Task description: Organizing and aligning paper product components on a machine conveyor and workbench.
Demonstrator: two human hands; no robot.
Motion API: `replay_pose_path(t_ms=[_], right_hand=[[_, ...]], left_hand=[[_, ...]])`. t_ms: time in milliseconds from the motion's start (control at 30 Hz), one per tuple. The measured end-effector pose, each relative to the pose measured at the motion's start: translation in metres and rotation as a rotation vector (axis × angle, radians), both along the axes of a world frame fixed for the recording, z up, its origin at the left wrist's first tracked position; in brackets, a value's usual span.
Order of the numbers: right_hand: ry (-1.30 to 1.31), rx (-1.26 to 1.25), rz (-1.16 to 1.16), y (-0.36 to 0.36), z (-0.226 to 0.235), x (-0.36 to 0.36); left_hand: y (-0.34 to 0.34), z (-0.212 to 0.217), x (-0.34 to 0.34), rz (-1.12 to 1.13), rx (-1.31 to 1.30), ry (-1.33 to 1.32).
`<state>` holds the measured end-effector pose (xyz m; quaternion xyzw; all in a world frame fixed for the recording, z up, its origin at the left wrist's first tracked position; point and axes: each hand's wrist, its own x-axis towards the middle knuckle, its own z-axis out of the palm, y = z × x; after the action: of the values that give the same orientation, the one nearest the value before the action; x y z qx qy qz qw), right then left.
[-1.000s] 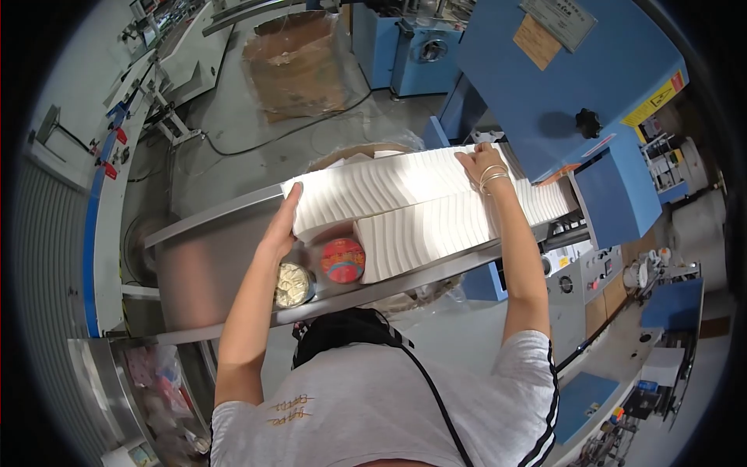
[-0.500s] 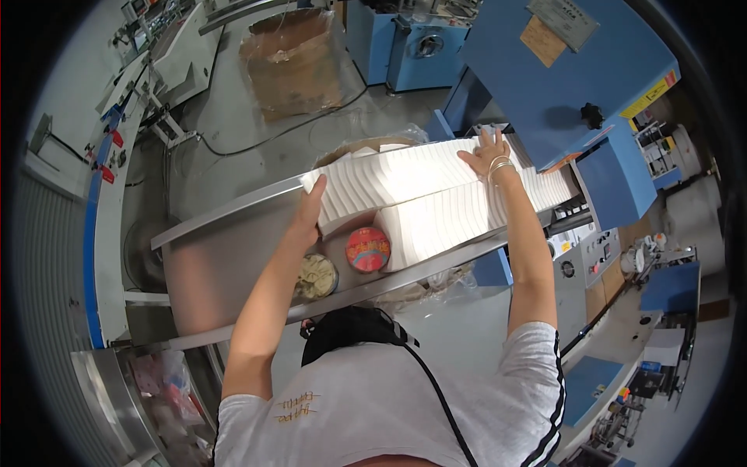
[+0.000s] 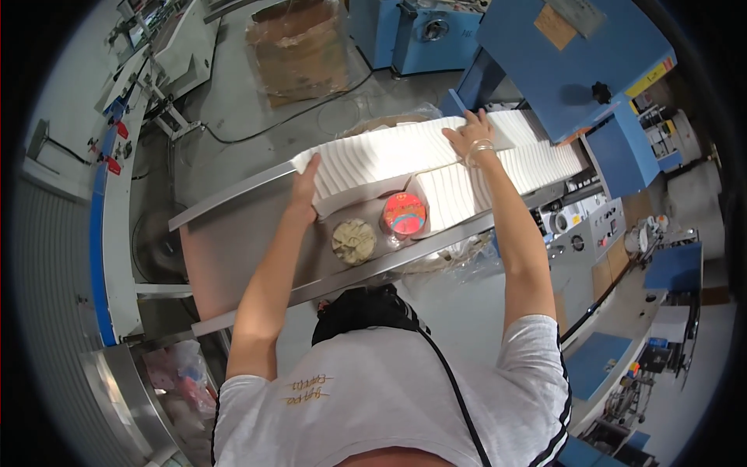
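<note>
Head view, mid-frame: one far row of white sheets and one near row, in one metal trough. Left hand at the far row's left end, grip partly hidden, impossible to tell if spread; right hand atop it, grip spread. At centre, one red-topped tub, one cup of crumpled cream material. Lower left, one metal bin of plastic bags.
</note>
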<state>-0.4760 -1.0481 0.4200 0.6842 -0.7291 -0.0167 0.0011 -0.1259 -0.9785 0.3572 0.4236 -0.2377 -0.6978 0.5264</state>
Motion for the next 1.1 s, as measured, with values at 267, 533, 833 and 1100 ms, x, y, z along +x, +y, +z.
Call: replay_pose_path(t_ms=[267,533,833,1100], right_hand=[[-0.061,-0.112,0.006,0.033,-0.015,0.141],[-0.33,-0.057,-0.038,0.089,-0.005,0.245],[-0.455,0.206,-0.045,0.094,-0.007,0.223],[-0.3,0.143,-0.009,0.089,-0.028,0.187]], left_hand=[[0.052,0.03,0.13,-0.021,0.099,-0.267],[0.088,0.038,0.247,-0.069,0.227,-0.326],[0.085,0.018,0.269,-0.077,0.099,-0.458],[0.073,0.027,0.233,-0.141,0.017,-0.561]])
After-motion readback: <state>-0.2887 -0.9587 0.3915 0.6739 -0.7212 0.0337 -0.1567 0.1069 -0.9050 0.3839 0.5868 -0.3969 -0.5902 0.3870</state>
